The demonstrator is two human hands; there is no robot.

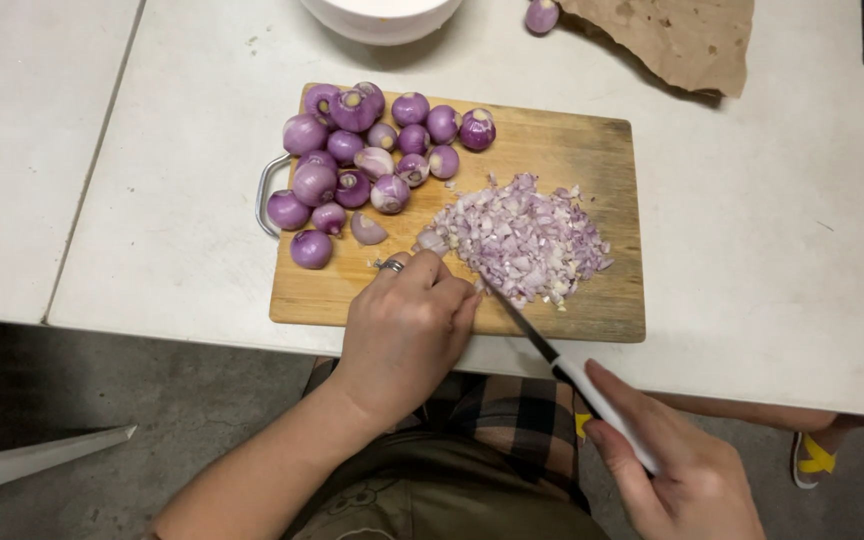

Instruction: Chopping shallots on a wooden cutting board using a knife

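Note:
A wooden cutting board (592,300) lies on a white table. My left hand (407,325) rests on the board's near edge, fingers curled over a shallot piece (430,241) beside a pile of chopped shallot (527,240). My right hand (687,470) grips the white handle of a knife (552,355); its dark blade slants up to the pile next to my left fingers. Several peeled whole shallots (367,160) sit on the board's far left.
A white bowl (382,18) stands at the table's far edge. Brown paper (677,35) with one shallot (542,14) beside it lies at the far right. The board has a metal handle (264,190) on its left. Floor shows below the table.

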